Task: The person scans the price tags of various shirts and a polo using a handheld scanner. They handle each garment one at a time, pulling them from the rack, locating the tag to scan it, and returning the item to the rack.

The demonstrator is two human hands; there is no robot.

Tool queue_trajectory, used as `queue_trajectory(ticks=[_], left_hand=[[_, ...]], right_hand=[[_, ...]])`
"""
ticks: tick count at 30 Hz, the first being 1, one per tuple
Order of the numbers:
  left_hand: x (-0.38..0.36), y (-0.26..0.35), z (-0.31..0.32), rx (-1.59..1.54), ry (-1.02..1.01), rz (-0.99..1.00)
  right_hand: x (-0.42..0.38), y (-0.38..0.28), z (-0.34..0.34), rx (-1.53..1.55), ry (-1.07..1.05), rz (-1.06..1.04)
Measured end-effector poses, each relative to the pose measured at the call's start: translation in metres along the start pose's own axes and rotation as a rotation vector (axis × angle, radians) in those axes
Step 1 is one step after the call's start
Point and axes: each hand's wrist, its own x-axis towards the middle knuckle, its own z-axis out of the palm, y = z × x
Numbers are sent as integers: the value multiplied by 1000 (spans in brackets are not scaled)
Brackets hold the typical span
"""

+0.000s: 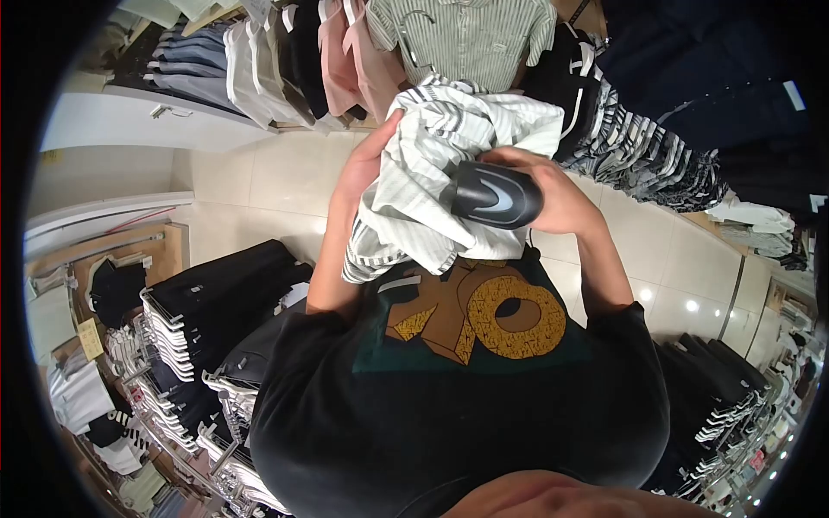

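A white shirt with grey stripes (432, 173) hangs bunched up in front of my chest. My left hand (373, 155) grips its left side, with most of the fingers hidden under the cloth. In my right hand (560, 197) is a black rounded handheld device (496, 195) with a pale curved mark on its top face. Fingers wrap around its right end, while its left end overlaps the crumpled fabric. Just beyond the shirt hangs a green striped short-sleeved shirt (475, 43).
Pink, white and dark garments (341, 60) hang along the far rack. Black trousers on white hangers (220, 293) stand to the left, with more black clothing (708, 380) at right. Patterned black-and-white clothes (643, 155) hang at the right back. Tiled floor (276, 181) shows between the racks.
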Motion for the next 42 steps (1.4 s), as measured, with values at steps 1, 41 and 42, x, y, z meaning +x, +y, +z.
queue_trajectory(ticks=[1,41,42], left_hand=[[0,1,-3,0,1,6],[38,-11,-25,1367,-16,301],[37,-12,-23,1200,110,241]], right_hand=[[1,1,1,-8,-48,17],[67,6,-25,859,436,489],[65,7,-17,778,491,438]])
